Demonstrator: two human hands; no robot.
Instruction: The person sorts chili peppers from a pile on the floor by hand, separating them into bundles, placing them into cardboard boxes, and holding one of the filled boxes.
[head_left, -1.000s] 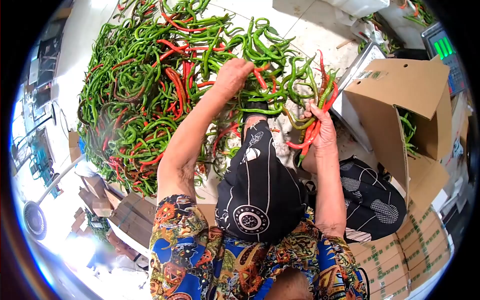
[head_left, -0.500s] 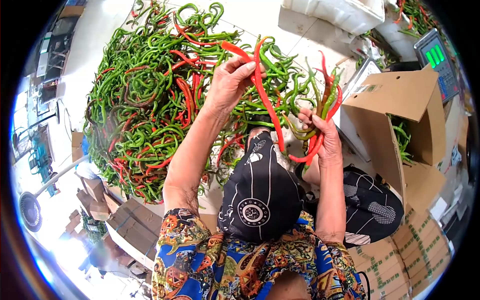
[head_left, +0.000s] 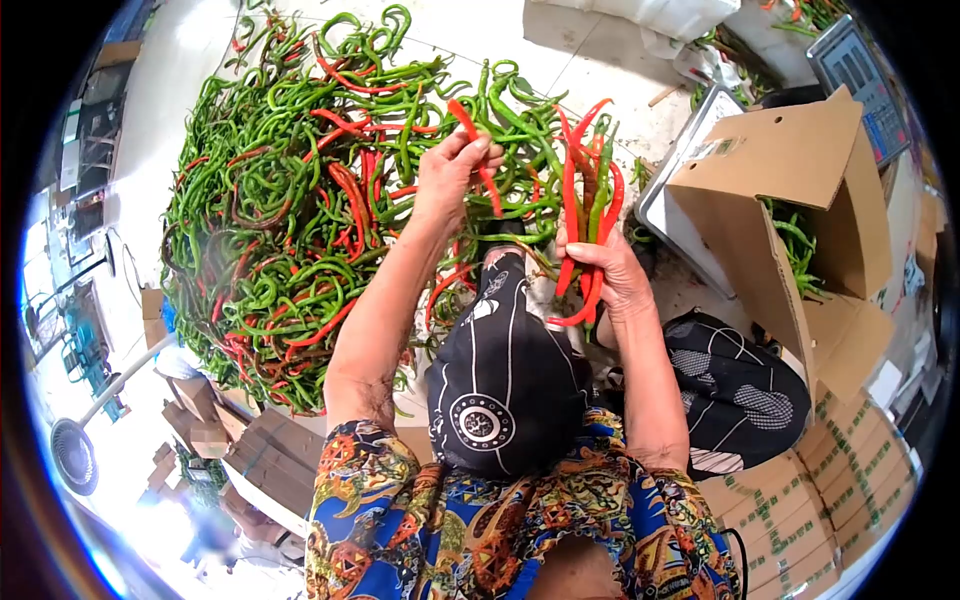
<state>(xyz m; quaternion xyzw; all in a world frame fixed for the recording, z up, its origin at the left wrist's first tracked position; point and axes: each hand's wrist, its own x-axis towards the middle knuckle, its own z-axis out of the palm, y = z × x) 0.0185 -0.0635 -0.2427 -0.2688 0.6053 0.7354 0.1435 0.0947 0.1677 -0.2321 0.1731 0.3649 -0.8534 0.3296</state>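
My left hand pinches a single red chili pepper, its two ends sticking out past the fingers. A bunch of long chili peppers, mostly red with some green ones, stands upright in my right hand, the fingers wrapped round its lower part. Beneath and left of my left hand spreads a large heap of green and red chili peppers on the floor. Its right end reaches close to the bunch.
An open cardboard box with green peppers inside stands at the right. Behind it are a metal scale platform and a digital display. A white foam box sits at the top. Flat printed cartons lie at lower right.
Of the two red peppers at my left hand, the long one is now with the bunch in my right hand. My left hand has drawn away to the left, holding one.
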